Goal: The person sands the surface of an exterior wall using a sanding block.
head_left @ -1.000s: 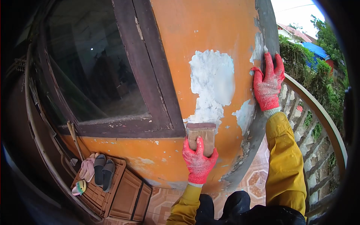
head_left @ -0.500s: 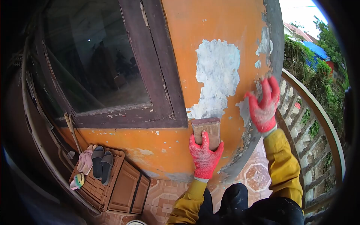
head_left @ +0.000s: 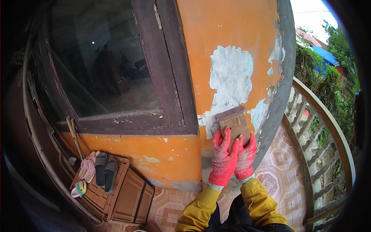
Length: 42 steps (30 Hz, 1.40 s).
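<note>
Seen from above, the yellow-sleeved left forearm (head_left: pixel 198 212) and right forearm (head_left: pixel 259 202) reach forward and converge. Beyond white-cuffed wrists (head_left: pixel 215 186), the red-gloved, pale-dusted left grip (head_left: pixel 223 160) and right grip (head_left: pixel 246 156) meet side by side, 2 clasping forms, fingers (head_left: pixel 227 137) directed upward and partly bent.

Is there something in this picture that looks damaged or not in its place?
Yes: the orange wall has a large, ragged whitish patch above the brown block, where paint looks missing. The dark window frame shows chipped, paler spots. I see no spill.
</note>
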Tool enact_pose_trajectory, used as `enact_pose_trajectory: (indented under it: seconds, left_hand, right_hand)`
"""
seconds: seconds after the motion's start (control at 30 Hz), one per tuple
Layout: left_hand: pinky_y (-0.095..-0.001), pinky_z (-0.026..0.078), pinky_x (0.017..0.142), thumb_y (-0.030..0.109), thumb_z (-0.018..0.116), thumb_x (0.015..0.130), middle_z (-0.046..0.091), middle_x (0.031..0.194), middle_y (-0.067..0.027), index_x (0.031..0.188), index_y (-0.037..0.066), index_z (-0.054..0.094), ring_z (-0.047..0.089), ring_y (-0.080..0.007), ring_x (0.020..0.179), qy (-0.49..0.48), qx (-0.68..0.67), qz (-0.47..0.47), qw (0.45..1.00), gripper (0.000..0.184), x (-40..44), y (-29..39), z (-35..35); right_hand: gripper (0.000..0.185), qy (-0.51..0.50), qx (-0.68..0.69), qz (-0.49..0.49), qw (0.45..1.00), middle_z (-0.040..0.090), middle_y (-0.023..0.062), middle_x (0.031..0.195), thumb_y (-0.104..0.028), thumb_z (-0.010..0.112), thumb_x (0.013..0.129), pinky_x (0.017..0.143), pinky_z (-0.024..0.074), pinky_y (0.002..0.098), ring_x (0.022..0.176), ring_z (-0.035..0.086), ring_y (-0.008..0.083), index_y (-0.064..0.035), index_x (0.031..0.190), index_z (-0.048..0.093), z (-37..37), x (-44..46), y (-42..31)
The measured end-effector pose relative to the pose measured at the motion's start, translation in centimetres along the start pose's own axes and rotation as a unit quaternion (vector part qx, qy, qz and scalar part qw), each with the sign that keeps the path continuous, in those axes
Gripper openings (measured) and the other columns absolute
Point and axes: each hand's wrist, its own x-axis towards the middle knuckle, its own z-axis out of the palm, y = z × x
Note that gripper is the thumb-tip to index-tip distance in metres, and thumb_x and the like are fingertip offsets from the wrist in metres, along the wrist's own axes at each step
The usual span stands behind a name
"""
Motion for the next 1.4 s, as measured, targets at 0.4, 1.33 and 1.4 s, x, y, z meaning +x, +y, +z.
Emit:
enact_pose_trajectory:
  seconds: [0.4,1.33,1.4]
  left_hand:
    - [-0.0364,0.041,0.106,0.0,0.063,0.093,0.036,0.148,-0.0149,0.145,0.003,0.042,0.046,-0.0251,0.125,0.035,-0.024,-0.044,0.998,0.056,-3.0,2.1,-0.6]
    - [-0.0348,0.045,0.1,-0.003,0.059,0.092,0.036,0.146,-0.0147,0.137,0.002,0.048,0.05,-0.0243,0.122,0.105,-0.019,-0.083,0.991,0.046,-6.3,3.2,-7.0]
    - [-0.0341,0.046,0.098,-0.003,0.06,0.092,0.036,0.146,-0.0145,0.137,0.003,0.049,0.05,-0.0237,0.121,0.095,-0.033,-0.107,0.989,0.047,-6.3,3.6,-6.1]
  right_hand:
    - [0.078,-0.024,-0.087,-0.158,0.983,0.037,0.0267,0.144,-0.027,0.086,0.061,0.101,0.039,0.0524,0.126,0.044,0.0456,-0.0305,0.134,0.059,-8.8,14.3,-4.2]
    - [0.077,-0.024,-0.16,-0.151,0.975,0.042,0.0239,0.138,-0.024,0.087,0.061,0.101,0.0383,0.053,0.124,0.044,0.0435,-0.0324,0.133,0.06,-10.2,12.9,-4.1]
    - [0.077,0.014,-0.164,-0.168,0.972,0.043,0.0232,0.137,-0.023,0.087,0.059,0.101,0.0379,0.0528,0.124,0.044,0.0431,-0.0321,0.132,0.061,-9.9,13.1,-4.9]
